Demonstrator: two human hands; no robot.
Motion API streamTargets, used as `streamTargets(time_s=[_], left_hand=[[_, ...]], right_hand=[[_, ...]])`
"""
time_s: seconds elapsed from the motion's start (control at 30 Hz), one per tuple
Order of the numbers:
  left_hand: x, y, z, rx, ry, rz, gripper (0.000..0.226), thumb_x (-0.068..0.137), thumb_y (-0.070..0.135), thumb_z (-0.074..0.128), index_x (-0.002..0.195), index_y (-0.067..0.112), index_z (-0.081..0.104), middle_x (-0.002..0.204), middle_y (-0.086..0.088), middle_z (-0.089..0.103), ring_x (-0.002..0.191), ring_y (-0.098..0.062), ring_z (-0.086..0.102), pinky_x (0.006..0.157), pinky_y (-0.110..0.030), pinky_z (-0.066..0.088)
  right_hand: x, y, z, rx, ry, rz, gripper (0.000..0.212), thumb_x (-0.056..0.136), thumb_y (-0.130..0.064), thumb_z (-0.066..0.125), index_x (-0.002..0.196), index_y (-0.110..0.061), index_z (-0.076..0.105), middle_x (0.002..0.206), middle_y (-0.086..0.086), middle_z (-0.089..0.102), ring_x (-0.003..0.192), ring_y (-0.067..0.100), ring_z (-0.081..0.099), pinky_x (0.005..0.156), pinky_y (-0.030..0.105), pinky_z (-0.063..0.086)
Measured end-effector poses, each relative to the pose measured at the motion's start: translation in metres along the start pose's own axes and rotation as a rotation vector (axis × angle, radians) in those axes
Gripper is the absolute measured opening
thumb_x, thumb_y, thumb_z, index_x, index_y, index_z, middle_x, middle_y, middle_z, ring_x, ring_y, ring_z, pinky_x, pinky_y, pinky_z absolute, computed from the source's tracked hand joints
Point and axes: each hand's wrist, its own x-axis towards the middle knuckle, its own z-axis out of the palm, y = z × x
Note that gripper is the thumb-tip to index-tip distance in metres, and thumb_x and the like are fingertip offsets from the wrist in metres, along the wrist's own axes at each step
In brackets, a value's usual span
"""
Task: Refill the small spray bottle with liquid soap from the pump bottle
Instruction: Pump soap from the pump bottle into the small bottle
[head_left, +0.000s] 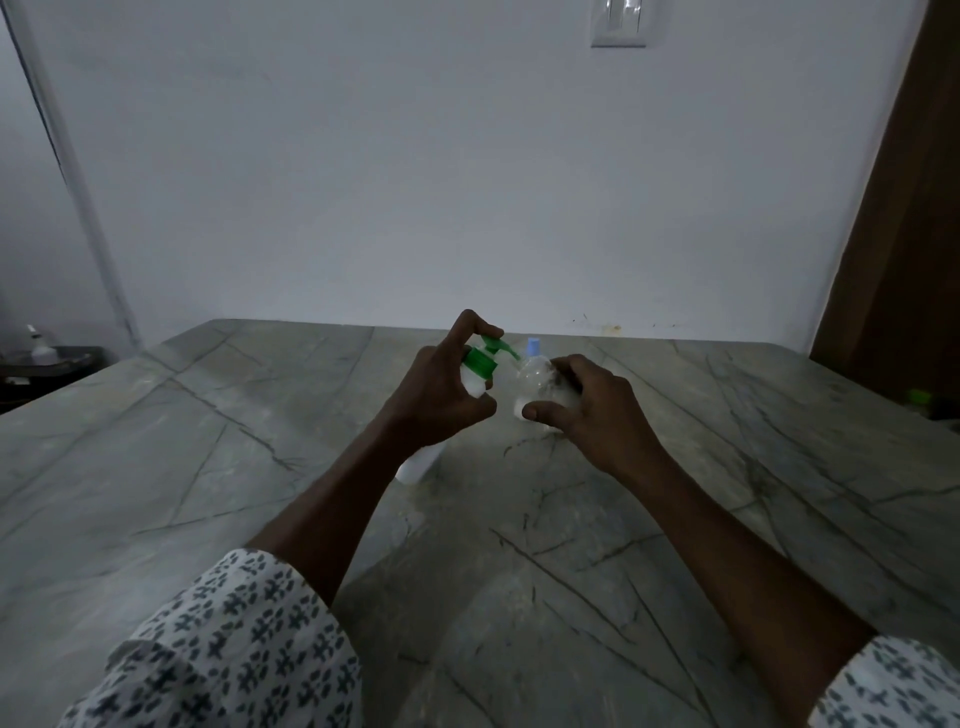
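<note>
head view, nearest the camera: two patterned sleeves (234, 644) and bare forearms reach out over a grey veined stone counter (156, 467). further out, the left hand (441, 395) is wrapped closed around the neck of the pump bottle (421, 462), a white bottle held tilted above the counter with a green collar and pump head (485, 358), and its index finger is curled over the top of the pump. the green spout points right, toward the small spray bottle (535, 384), a clear, nearly colourless little bottle gripped closed in the right hand (587, 410), thumb in front and fingers behind. the two bottles are just beside each other, raised off the counter. whether the spout sits right over the open mouth i cannot tell. to do this step well, i'd judge the spout should rest at the mouth before any press, the small bottle be kept upright and steady, and the pump be pushed slowly so the soap runs in rather than down the side. just behind stands a pale blue cap (533, 345), probably the sprayer top. beyond is a plain wall with a switch plate (618, 23).
</note>
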Motion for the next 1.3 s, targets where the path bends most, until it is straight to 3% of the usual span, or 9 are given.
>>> streamTargets(time_s=[0.17,0.3,0.4,0.63,0.8,0.9,1.3], left_hand=[[-0.001,0.003,0.004,0.003,-0.001,-0.005,0.071,0.069,0.006,0.073,0.129,0.028,0.042,0.084,0.008,0.067,0.073,-0.003,0.064,0.061,-0.007,0.046],[-0.001,0.003,0.003,-0.004,0.003,-0.003,0.074,0.068,0.008,0.074,0.130,0.032,0.041,0.086,0.010,0.067,0.074,-0.002,0.064,0.061,-0.008,0.047],[0.000,0.003,0.003,-0.007,0.013,-0.005,0.071,0.068,0.010,0.072,0.128,0.032,0.041,0.085,0.009,0.068,0.072,-0.006,0.065,0.060,-0.009,0.048],[0.001,0.003,0.002,0.006,0.029,-0.023,0.061,0.070,0.006,0.075,0.118,0.028,0.044,0.085,0.007,0.068,0.073,-0.003,0.064,0.060,-0.008,0.048],[0.000,0.000,0.005,0.007,0.026,0.010,0.072,0.070,0.007,0.073,0.130,0.029,0.041,0.084,0.008,0.067,0.074,-0.002,0.064,0.059,-0.007,0.047],[0.001,-0.002,0.005,0.002,0.018,0.021,0.074,0.068,0.010,0.074,0.129,0.034,0.040,0.084,0.010,0.067,0.076,-0.001,0.065,0.060,-0.006,0.046],[-0.002,0.001,0.004,-0.004,0.085,0.015,0.062,0.068,0.012,0.074,0.117,0.033,0.043,0.084,0.016,0.066,0.074,-0.004,0.065,0.060,-0.008,0.048]], right_hand=[[-0.001,0.000,-0.001,-0.062,0.012,-0.007,0.053,0.071,-0.036,0.080,0.115,-0.014,0.061,0.100,-0.004,0.064,0.084,0.012,0.059,0.061,0.008,0.036],[-0.003,0.002,-0.004,-0.048,0.012,-0.038,0.057,0.071,-0.031,0.081,0.121,-0.013,0.060,0.109,0.004,0.065,0.092,0.019,0.059,0.077,0.028,0.049],[-0.004,0.002,-0.007,-0.016,0.012,-0.036,0.061,0.071,-0.030,0.082,0.125,-0.014,0.059,0.115,0.005,0.064,0.096,0.019,0.059,0.083,0.035,0.051],[-0.006,0.001,-0.006,0.014,-0.012,-0.023,0.051,0.076,-0.033,0.078,0.120,-0.014,0.061,0.111,0.003,0.066,0.094,0.016,0.060,0.078,0.028,0.049],[-0.007,0.004,0.000,0.003,0.038,-0.024,0.051,0.080,-0.038,0.073,0.124,-0.016,0.058,0.116,0.002,0.065,0.095,0.012,0.059,0.069,0.010,0.041],[-0.006,0.006,0.000,-0.012,0.060,-0.037,0.050,0.081,-0.038,0.071,0.125,-0.019,0.056,0.118,0.002,0.065,0.094,0.012,0.059,0.070,0.016,0.042],[-0.010,0.001,0.001,-0.035,0.066,-0.082,0.052,0.082,-0.037,0.072,0.127,-0.015,0.058,0.122,0.005,0.065,0.101,0.016,0.061,0.077,0.012,0.040]])
